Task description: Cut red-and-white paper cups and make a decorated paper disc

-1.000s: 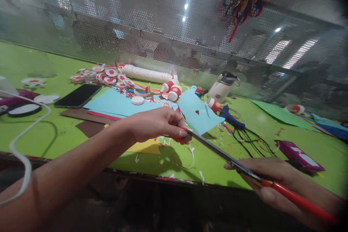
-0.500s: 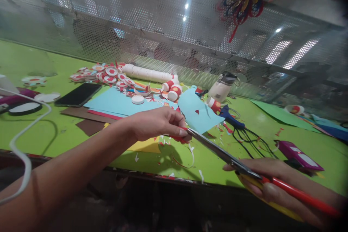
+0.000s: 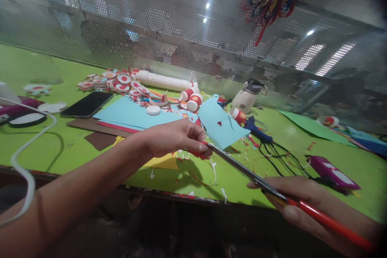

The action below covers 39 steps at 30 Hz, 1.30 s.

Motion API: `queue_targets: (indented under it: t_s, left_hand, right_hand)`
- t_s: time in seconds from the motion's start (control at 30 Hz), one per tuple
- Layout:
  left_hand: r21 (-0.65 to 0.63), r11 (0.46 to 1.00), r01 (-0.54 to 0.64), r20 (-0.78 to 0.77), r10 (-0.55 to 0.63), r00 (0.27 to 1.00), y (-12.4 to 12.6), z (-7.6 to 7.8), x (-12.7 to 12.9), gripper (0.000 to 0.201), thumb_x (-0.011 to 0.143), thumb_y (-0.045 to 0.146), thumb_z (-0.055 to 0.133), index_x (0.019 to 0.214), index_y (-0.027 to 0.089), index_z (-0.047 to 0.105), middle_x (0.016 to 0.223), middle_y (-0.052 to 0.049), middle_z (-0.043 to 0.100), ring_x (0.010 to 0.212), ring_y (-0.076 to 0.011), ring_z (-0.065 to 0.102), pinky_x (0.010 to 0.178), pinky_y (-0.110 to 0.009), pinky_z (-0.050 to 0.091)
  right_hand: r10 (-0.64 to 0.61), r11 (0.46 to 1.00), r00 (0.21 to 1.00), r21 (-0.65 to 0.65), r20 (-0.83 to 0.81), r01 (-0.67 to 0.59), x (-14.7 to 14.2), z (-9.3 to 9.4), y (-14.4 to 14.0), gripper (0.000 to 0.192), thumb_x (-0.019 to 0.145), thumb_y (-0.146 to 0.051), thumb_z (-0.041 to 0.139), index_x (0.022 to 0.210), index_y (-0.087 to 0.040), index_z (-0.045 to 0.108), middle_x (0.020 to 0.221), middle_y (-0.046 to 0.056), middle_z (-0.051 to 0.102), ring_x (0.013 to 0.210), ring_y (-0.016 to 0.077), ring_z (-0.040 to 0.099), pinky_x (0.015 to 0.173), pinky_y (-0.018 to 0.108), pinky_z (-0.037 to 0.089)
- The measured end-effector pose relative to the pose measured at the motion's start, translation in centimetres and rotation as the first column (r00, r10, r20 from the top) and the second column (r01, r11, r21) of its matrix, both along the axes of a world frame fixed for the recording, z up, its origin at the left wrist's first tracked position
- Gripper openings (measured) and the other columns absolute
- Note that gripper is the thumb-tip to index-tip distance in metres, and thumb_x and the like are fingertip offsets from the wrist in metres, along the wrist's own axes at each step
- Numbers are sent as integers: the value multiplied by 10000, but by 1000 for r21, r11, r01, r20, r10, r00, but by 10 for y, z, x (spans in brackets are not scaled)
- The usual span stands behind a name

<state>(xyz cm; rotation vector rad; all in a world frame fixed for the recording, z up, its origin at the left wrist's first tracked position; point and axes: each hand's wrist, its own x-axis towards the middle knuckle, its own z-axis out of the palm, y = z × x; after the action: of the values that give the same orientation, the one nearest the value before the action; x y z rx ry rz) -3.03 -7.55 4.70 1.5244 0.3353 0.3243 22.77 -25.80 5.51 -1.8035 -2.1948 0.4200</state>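
Note:
My left hand (image 3: 187, 139) is closed in a pinch on a small red paper piece (image 3: 204, 149), mostly covered by the fingers. My right hand (image 3: 305, 199) is wrapped round the red handle of a long pair of scissors (image 3: 238, 165). The blades point up and left, and their tips reach the red paper at my left fingertips. Both hands are held above the front edge of the green table (image 3: 102, 161). Behind them lie a light blue paper sheet (image 3: 222, 123) with a small dark red scrap on it and a stack of light blue paper (image 3: 127, 115).
At the back is a pile of red-and-white paper discs (image 3: 121, 82) beside a white roll (image 3: 166, 81). A black phone (image 3: 87, 105) lies left; a white cable (image 3: 27, 177) hangs at the near left. Red paper cups (image 3: 194, 102), a bottle (image 3: 246, 96) and a blue-handled tool (image 3: 256, 130) stand or lie right.
The scissors' handles have come closer together in my right hand, and the yellow inner handle is now mostly hidden. My left hand stays in nearly the same place.

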Motion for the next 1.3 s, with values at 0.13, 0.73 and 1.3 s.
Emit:
queue_targets:
  t_s: [0.13, 0.73, 1.3]
  left_hand:
    - [0, 1000, -6, -13, 6, 1000, 0, -1, 0, 65, 709, 196, 683, 695, 143, 649, 753, -57, 707, 749, -150, 648, 727, -270, 475]
    - [-59, 998, 3, -22, -5, 1000, 3, -4, 1, 93, 709, 187, 700, 712, 117, 638, 755, -44, 703, 767, -138, 655, 741, -248, 465]
    - [-64, 998, 20, -21, -21, 1000, 0, -3, 0, 40, 711, 131, 683, 691, 118, 651, 699, -21, 696, 755, -130, 662, 723, -224, 468]
  right_hand:
    - [65, 998, 998, 22, -23, -64, -6, 1, 4, 362, 843, -478, 494, 1052, -269, 701, 969, 86, 721, 822, 244, 687, 629, 295, 575]
    - [92, 980, 980, 161, 175, -120, -1, -7, 3, 346, 791, -445, 599, 1069, -254, 676, 966, 78, 724, 837, 252, 690, 672, 321, 572]
    - [20, 967, 918, 227, 396, -118, 3, -12, -3, 443, 825, -505, 553, 1173, -239, 616, 1053, 122, 687, 886, 270, 675, 650, 339, 576]
